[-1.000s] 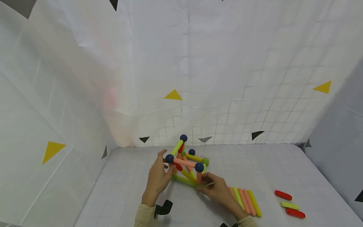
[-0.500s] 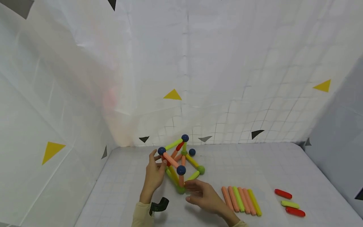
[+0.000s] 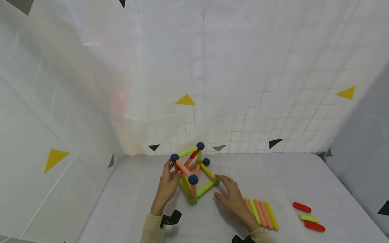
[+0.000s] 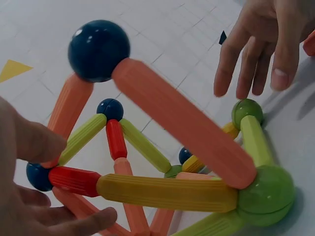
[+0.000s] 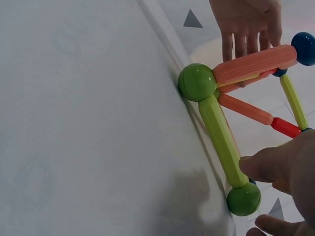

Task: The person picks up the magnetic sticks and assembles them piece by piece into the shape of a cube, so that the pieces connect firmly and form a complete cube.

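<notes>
A frame of toy building sticks and balls stands on the table, with blue balls at its upper corners and green balls at its lower ones. Salmon, yellow, red and lime sticks join them. My left hand holds the frame's left side, its thumb on a salmon stick just by a blue ball and its fingers behind. My right hand is spread beside the right green ball, thumb and fingers apart. Whether it touches that corner I cannot tell.
A loose blue ball lies behind the frame. Several sticks lie side by side, partly behind my right forearm. Farther right are two red sticks and a short lime stick. A white wall rises behind the table.
The frame has turned, its front blue-ball corner swinging left and nearer. My right hand has left that front corner and moved to the right green ball. My left hand stays at the left side.
</notes>
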Motion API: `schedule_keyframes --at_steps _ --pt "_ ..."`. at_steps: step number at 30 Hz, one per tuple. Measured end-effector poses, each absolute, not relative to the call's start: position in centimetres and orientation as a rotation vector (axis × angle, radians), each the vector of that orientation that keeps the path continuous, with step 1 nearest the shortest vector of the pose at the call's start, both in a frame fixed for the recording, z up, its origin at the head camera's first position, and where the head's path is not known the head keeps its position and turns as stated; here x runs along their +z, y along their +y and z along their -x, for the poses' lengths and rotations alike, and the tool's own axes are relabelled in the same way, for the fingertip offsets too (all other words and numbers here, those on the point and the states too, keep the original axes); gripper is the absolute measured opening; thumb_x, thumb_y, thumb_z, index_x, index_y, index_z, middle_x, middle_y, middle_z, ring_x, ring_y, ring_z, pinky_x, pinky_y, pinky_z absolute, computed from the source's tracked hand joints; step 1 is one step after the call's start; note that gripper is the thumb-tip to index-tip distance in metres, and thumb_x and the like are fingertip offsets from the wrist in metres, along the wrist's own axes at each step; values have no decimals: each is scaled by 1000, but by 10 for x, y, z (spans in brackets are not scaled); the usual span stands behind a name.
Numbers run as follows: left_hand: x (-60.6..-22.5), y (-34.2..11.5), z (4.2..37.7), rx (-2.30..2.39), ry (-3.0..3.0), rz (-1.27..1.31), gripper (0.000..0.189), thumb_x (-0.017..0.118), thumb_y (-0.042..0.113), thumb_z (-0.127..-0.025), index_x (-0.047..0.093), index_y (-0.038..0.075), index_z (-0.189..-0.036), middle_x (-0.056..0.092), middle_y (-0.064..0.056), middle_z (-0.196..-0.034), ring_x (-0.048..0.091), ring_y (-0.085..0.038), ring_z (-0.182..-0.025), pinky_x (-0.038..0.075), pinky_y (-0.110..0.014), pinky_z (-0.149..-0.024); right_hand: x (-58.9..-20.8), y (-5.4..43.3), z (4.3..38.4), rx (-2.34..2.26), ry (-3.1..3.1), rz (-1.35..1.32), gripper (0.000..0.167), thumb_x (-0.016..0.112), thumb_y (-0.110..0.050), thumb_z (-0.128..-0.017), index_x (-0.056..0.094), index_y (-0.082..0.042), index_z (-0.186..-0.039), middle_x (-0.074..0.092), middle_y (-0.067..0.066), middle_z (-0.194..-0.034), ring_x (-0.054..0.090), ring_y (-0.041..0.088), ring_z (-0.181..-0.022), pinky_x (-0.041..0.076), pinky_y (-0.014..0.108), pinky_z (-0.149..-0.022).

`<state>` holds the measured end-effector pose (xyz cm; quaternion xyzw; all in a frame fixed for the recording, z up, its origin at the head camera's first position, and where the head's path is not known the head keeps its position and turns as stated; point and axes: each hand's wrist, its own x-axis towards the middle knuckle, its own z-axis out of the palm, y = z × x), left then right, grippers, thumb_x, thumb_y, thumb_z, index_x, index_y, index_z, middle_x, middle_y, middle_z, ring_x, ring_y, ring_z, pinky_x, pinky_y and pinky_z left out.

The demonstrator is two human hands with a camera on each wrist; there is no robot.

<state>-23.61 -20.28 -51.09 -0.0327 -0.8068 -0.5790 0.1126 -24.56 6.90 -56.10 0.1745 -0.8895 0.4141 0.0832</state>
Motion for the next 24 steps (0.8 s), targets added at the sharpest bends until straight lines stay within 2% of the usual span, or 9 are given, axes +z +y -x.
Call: schedule_keyframes --at_steps 2,4,10,13,17,20,22,24 --pt "-513 -201 237 -1717 -2363 145 75 57 23 -111 14 1 -168 26 -33 -169 56 -49 -140 47 -61 -112 -563 70 246 1224 -2700 -563 65 83 -8 -89 59 -13 -149 56 24 -150 54 50 -135 46 67 -107" --pt "-515 -199 238 -1753 -2350 175 77 56 24 -111 9 2 -169 20 -30 -172 50 -49 -144 42 -62 -115 -564 70 246 1194 -2718 -586 62 83 -8 -89 61 -11 -147 57 25 -149 54 50 -134 46 67 -107" --pt "-518 -195 241 -1921 -2303 161 82 53 27 -113 -3 6 -170 8 -22 -177 38 -46 -154 35 -59 -121 -567 71 247 1015 -2726 -546 62 86 -9 -86 64 -15 -144 63 19 -137 58 39 -119 53 54 -96" --pt "-520 -195 243 -1989 -2274 168 83 51 30 -113 -4 6 -170 5 -21 -178 32 -47 -157 30 -60 -124 -567 71 247 966 -2737 -550 65 87 -11 -86 63 -16 -146 60 21 -138 58 39 -117 54 53 -91" --pt "-523 -193 245 -2055 -2266 180 79 47 32 -114 -4 10 -171 4 -16 -179 16 -43 -163 24 -63 -126 -567 73 248 937 -2737 -587 63 86 -9 -86 63 -12 -144 58 24 -144 58 43 -121 53 56 -95" --pt "-527 -190 246 -2100 -2273 172 78 46 33 -114 -4 17 -171 4 -10 -180 6 -39 -166 22 -64 -127 -565 73 248 909 -2765 -551 56 86 -10 -87 65 -13 -139 63 19 -139 59 39 -121 53 54 -98" --pt "-529 -187 246 -2112 -2279 168 79 46 36 -114 -6 21 -171 1 -8 -180 9 -40 -165 22 -65 -127 -563 74 249 896 -2785 -503 50 86 -12 -87 68 -14 -133 67 14 -132 59 35 -116 53 52 -97" --pt "-530 -182 246 -2066 -2301 165 80 46 39 -114 -7 20 -171 -1 -10 -180 17 -42 -163 22 -65 -126 -561 74 250 884 -2805 -458 45 88 -14 -86 71 -16 -128 68 11 -125 60 31 -112 53 49 -93"
